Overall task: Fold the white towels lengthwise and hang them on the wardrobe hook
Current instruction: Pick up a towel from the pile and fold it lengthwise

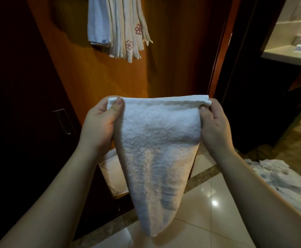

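Note:
A white terry towel (pixel 155 149) hangs doubled in front of me, its top edge stretched level between my hands and its lower end tapering toward the floor. My left hand (pixel 101 122) pinches the top left corner between thumb and fingers. My right hand (pixel 214 124) pinches the top right corner the same way. Above, on the orange wooden wardrobe panel (pixel 173 59), several towels (pixel 117 27) hang in a bunch, some with pink flower embroidery; the hook itself is out of view above the frame.
A dark wardrobe door with a metal handle (pixel 63 121) stands at the left. A pile of white towels (pixel 278 176) lies on the glossy tiled floor at the right. A white sheet (pixel 112 174) sits low behind the held towel. A lit counter (pixel 289 54) is far right.

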